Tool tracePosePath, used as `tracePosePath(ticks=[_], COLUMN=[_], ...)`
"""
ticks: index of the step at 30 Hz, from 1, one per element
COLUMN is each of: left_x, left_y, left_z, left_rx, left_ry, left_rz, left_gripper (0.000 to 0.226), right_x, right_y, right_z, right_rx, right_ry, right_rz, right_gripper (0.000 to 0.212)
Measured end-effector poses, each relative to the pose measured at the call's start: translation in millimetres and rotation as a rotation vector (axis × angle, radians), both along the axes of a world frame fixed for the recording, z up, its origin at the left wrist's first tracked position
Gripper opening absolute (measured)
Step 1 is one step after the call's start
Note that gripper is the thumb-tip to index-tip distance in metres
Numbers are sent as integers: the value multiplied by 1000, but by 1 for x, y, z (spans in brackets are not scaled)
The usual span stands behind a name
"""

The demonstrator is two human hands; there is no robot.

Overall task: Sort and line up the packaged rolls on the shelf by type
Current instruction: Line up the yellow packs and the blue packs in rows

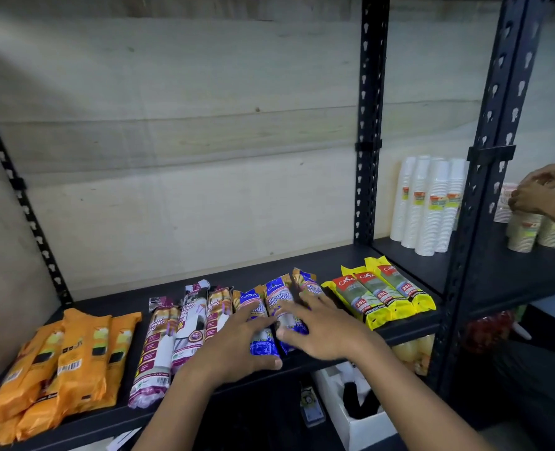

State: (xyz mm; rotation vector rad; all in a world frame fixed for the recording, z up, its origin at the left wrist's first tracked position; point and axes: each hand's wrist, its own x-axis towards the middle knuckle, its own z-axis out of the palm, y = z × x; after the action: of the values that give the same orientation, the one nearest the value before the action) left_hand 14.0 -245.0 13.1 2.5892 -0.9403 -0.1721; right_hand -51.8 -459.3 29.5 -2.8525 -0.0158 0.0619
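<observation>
The dark shelf board (302,265) is being taken as the reference. Four groups of packaged rolls are lying on it in a row. At its left end, the orange packs (74,359) are being kept in a loose, overlapping heap. Just right of them, the maroon-and-white packs (178,333) are lying side by side, slightly fanned. At the board's middle, the blue packs (269,317) are being handled by both hands. At its right end, the yellow packs (383,296) are lying in a tight, angled line of three.

The left hand (237,343) is being laid flat on the blue packs, fingers spread, thumb extended along the board's front edge. The right hand (325,327) is being laid palm-down on the same group, fingers splayed, thumb touching a blue pack; nothing is being pinched.

Beyond the board's right upright, stacks of white cups (429,203) are standing, and another person's hands (539,190) are being held over paper cups there.
</observation>
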Motion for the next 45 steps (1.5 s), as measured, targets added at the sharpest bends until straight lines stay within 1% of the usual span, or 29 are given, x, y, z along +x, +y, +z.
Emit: tracePosePath(ticks=[1, 3, 5, 7, 10, 13, 17, 20, 24, 25, 27, 29, 31, 34, 36, 39, 42, 45], left_x=[1, 2, 1, 1, 1, 1, 1, 0, -10, -13, -17, -19, -20, -23, -24, -25, -27, -29], left_y=[-2, -6, -10, -13, -19, -22, -28, -27, -27, -28, -30, -31, -33, -34, -35, -37, -39, -42], left_z=[0, 1, -1, -7, -15, -16, -16, -18, -18, -19, -23, -28, -31, -28, -30, -36, -37, -37], left_rx=[-1, -10, -28, -38, -26, -33, -56, -98, -130, -140, -167, -167, -169, -198, -204, -188, -107, -57], left_ry=[-4, -16, -33, -65, -87, -85, -179, -166, -170, -164, -121, -84, -86, -125, -161, -233, -312, -375], left_rz=[1, 6, 8, -1, -15, -32, -73, -34, -28, -39, -48, -2, 48, 80, 96, 93, 86, 88], left_gripper=[92, 88, 85, 81, 75, 74, 76, 74, 70, 72, 84, 97, 92, 79, 76, 78, 82, 84], right_x=[1, 1, -1, -7, -14, -17, -17, -18, -23, -25, -26, -28, -31, -30, -26, -25, -25, -24], right_y=[-1, -5, -8, -10, -11, -13, -19, -23, -24, -23, -20, -18, -21, -28, -32, -32, -26, -25], right_z=[-1, -5, -9, -15, -30, -38, -38, -39, -37, -35, -32, -29, -26, -29, -34, -36, -36, -38], right_rx=[-14, -11, 65, 131, 161, 241, 165, 110, 113, 122, 131, 152, 194, 224, 171, 143, 141, 98], right_ry=[59, 88, 32, -82, -182, -176, -212, -235, -235, -238, -257, -277, -288, -292, -262, -236, -242, -279], right_rz=[38, 71, 68, 56, 9, -14, 62, 100, 138, 139, 140, 132, 117, 97, 81, 93, 114, 97], right_gripper=[80, 86, 89, 94, 97, 88, 74, 68, 68, 68, 70, 72, 74, 76, 73, 69, 69, 68])
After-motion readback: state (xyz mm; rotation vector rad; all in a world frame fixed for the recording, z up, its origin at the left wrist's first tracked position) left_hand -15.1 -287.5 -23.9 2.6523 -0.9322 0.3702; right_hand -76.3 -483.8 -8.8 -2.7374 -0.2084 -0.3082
